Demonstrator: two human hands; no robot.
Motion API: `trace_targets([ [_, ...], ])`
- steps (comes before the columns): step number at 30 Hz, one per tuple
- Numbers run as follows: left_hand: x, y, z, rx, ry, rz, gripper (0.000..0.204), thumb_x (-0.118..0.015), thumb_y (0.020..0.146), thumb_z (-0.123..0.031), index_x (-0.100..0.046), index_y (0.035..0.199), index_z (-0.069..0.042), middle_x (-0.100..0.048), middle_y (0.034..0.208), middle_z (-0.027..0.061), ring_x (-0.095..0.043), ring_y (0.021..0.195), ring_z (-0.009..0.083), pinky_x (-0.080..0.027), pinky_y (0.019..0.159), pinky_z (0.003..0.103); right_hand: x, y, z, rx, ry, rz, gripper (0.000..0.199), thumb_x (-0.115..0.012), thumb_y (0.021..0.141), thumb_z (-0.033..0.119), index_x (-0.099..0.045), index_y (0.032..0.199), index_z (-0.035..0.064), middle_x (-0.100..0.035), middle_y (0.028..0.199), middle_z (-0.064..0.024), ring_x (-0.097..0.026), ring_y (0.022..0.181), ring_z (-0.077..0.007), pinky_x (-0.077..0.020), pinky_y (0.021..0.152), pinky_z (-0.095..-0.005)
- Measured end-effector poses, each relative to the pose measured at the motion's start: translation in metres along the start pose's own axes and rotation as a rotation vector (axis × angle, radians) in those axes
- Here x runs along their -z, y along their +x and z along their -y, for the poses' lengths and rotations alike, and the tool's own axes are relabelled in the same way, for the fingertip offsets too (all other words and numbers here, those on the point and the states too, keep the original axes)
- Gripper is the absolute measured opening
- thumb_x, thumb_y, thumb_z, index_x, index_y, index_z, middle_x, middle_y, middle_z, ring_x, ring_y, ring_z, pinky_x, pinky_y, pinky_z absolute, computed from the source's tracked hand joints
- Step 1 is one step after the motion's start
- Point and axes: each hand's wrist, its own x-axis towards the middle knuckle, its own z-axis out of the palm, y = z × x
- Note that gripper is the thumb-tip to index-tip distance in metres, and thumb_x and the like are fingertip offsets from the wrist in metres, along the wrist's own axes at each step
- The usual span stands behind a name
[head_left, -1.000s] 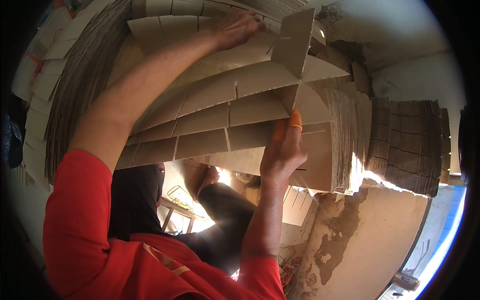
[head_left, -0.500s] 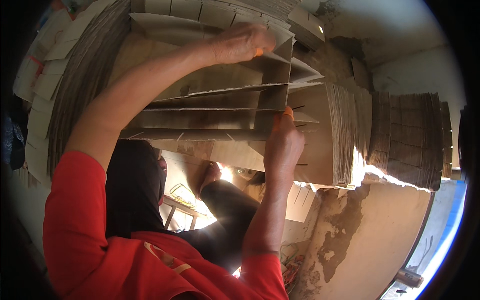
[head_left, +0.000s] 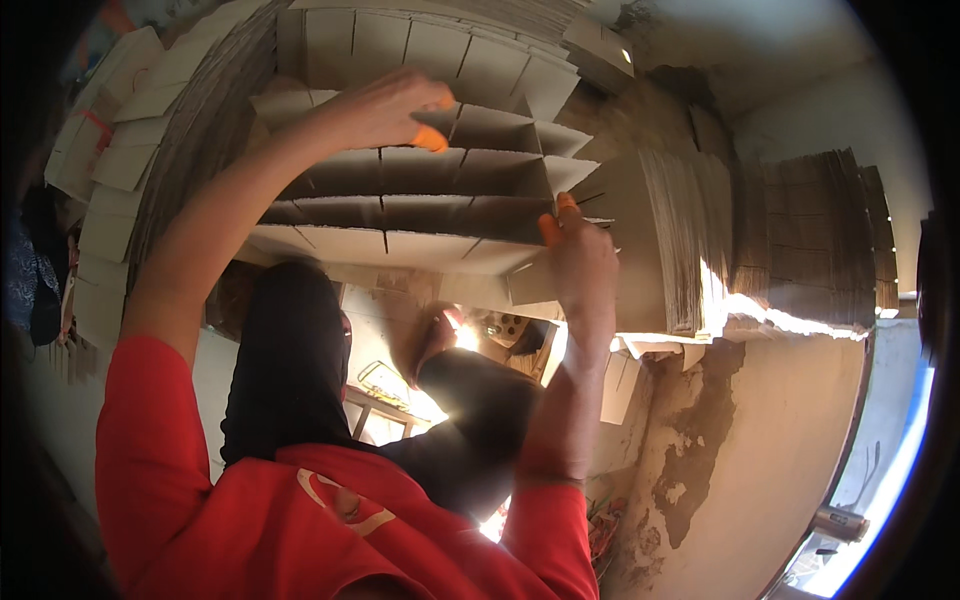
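So, head view: the person worked over a row of slotted cardboard strips (head_left: 420, 250), set roughly parallel, left to right, beyond the knees.
Cross strip: the crossing piece (head_left: 535, 140) stood at the right part of the rows, running away from the person, strip ends poking out past it on the right.
Left hand: (head_left: 380, 112) over the far rows, thumb and forefinger spread well apart, orange finger covers (head_left: 430, 138) on; no clear hold on anything.
Right hand: (head_left: 585, 258) at the cross strip's near end, covered thumb and forefinger close together; pinch or mere touch, couldn't tell.
Left hand shift: it had come off the cross strip's far end and moved left; right hand had stayed near its end.
Slot fit: looked like the far crossing stood without the left hand, freeing it for the rows; seating depth couldn't be judged.
Cardboard stacks: pale one (head_left: 685, 250) just right of the rows, darker one (head_left: 815, 225) farther right.
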Motion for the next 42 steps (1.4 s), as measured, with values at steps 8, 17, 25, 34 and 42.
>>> trace_targets([
  [8,0.017,-0.051,0.035,0.206,0.014,0.269,0.027,-0.073,0.070,-0.005,-0.061,0.093,0.001,-0.058,0.084,0.0129,-0.053,0.078,0.0266,-0.045,0.071,0.035,0.004,-0.050,-0.118,-0.226,-0.404,-0.422,0.044,-0.063,0.084,0.025,-0.054,0.120,0.0017,-0.057,0.104,-0.0155,-0.052,0.101,-0.0322,-0.0431,0.078,-0.0444],
  [17,0.007,-0.044,0.018,0.075,0.214,-0.095,0.027,-0.071,0.075,-0.008,-0.063,0.100,0.000,-0.063,0.091,0.0170,-0.058,0.090,0.0327,-0.047,0.079,0.040,-0.006,-0.044,-0.180,-0.019,-0.409,-0.330,0.046,-0.074,0.073,0.023,-0.056,0.110,0.0040,-0.056,0.093,-0.0153,-0.054,0.093,-0.0330,-0.0446,0.082,-0.0422],
  [25,-0.049,0.055,-0.116,-0.176,-0.120,0.285,0.030,-0.073,0.073,-0.020,-0.056,0.076,0.005,-0.056,0.069,0.0192,-0.056,0.067,0.0356,-0.042,0.061,0.044,-0.002,-0.039,-0.183,-0.164,-0.327,-0.351,0.040,-0.070,0.077,0.035,-0.055,0.100,0.0056,-0.058,0.094,-0.0127,-0.057,0.093,-0.0320,-0.0475,0.076,-0.0421],
  [34,-0.113,0.091,-0.115,-0.220,-0.062,0.248,0.015,-0.066,0.074,-0.007,-0.057,0.080,0.004,-0.058,0.071,0.0192,-0.058,0.069,0.0342,-0.044,0.059,0.042,0.007,-0.038,-0.167,-0.265,-0.268,-0.256,0.029,-0.065,0.083,0.030,-0.060,0.095,0.0038,-0.060,0.092,-0.0138,-0.057,0.092,-0.0341,-0.0472,0.077,-0.0433],
  [42,-0.021,0.012,-0.099,-0.025,-0.415,-0.042,0.038,-0.075,0.076,-0.017,-0.061,0.105,0.002,-0.059,0.073,0.0108,-0.055,0.067,0.0161,-0.046,0.064,0.029,0.013,-0.050,-0.186,-0.304,0.358,-0.871,0.020,-0.062,0.089,0.020,-0.068,0.098,0.0039,-0.069,0.089,-0.0101,-0.060,0.076,-0.0163,-0.0478,0.069,-0.0311],
])
